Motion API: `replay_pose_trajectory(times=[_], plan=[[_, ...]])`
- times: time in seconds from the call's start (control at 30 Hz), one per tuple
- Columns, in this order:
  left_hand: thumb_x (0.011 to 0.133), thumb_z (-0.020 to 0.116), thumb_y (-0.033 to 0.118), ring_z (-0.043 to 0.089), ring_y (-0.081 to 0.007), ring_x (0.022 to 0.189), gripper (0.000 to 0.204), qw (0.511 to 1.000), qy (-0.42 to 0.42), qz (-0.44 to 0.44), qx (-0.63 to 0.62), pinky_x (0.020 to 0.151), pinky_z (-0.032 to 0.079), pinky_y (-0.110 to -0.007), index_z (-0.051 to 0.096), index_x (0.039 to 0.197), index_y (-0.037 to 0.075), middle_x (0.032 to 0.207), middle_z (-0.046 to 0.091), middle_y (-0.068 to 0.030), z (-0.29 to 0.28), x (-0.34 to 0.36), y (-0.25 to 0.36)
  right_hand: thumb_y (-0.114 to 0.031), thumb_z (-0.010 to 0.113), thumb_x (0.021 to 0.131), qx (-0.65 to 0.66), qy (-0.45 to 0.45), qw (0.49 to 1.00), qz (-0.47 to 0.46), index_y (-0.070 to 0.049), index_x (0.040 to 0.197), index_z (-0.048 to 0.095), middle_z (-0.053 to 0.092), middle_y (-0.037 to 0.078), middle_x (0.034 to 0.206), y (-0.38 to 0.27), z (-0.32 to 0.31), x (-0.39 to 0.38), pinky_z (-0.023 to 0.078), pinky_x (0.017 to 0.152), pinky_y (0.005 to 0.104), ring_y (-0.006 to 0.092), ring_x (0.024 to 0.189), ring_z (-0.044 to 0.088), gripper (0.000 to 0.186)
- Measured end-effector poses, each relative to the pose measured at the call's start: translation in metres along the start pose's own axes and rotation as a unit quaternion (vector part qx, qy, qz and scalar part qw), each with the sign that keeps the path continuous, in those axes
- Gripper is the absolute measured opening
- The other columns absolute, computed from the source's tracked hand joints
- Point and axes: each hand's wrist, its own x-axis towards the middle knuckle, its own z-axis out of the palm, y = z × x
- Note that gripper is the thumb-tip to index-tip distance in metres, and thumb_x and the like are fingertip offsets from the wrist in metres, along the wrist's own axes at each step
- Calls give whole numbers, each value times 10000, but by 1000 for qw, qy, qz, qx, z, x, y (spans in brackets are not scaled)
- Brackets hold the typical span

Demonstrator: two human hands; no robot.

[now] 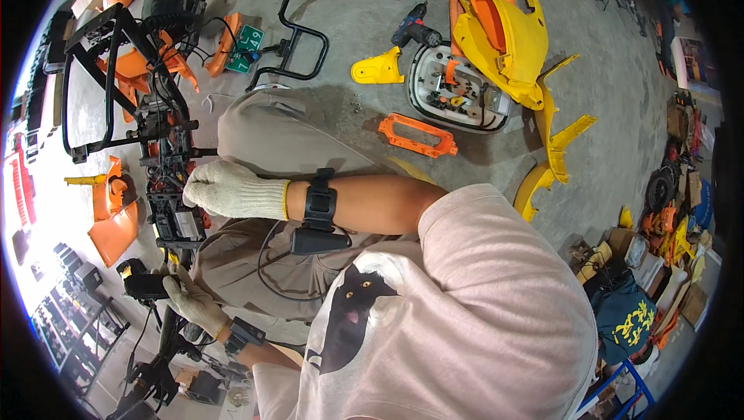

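Observation:
My right hand (225, 190), in a white knit glove, is closed in a fist against the middle of a stripped scooter frame (167, 122). Whatever its fingers grip is hidden. Below it, my left hand (192, 302), gloved too, has its fingers closed on a black box-shaped part (144, 284) with a yellow patch, beside the handlebar (163, 350). Between the hands lies an open bay of the frame with wiring and a grey block (184, 223). Black straps with small devices circle both my forearms, and a cable runs from the right one.
Yellow body panels (511, 40), a white-rimmed shell (457, 91), an orange bracket (418, 135) and a cordless drill (417, 29) lie on the concrete floor. A black tube rack (298, 44) and orange panels (116, 218) surround the frame. Boxes and scrap pile up at the right.

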Motion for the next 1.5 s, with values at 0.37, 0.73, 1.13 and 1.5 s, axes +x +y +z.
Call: replay_pose_trajectory(times=[0.37, 0.73, 1.13, 1.5], plan=[[987, 627, 216, 638, -228, 1041, 404, 996, -26, -11, -81, 965, 569, -321, 554, 1292, -38, 1180, 638, -148, -9, 4, -3, -309, 579, 927, -9, -4, 1000, 5, -85, 907, 724, 662, 23, 680, -2, -1, -1, 516, 608, 302, 119, 625, 630, 268], [998, 603, 236, 571, -196, 1053, 438, 989, -75, -35, -119, 993, 536, -319, 506, 1355, 3, 1225, 558, -106, -3, 1, 2, -317, 572, 927, -17, -2, 1000, -10, -102, 895, 719, 662, 10, 678, 0, 0, 0, 520, 606, 305, 119, 624, 635, 262], [997, 603, 270, 571, -203, 1049, 479, 994, -56, -12, -91, 963, 536, -320, 484, 1365, -13, 1215, 561, -130, 2, -2, 2, -306, 570, 930, -21, -7, 1000, -16, -89, 893, 711, 666, 15, 690, 3, 0, 1, 521, 614, 314, 121, 625, 636, 261], [985, 615, 303, 570, -204, 1055, 533, 991, -78, -8, -105, 956, 540, -328, 463, 1377, -26, 1183, 558, -138, 3, 0, 2, -314, 568, 927, -20, -4, 1000, -21, -95, 915, 714, 674, 11, 713, 5, 2, 3, 513, 615, 309, 129, 637, 638, 264]])
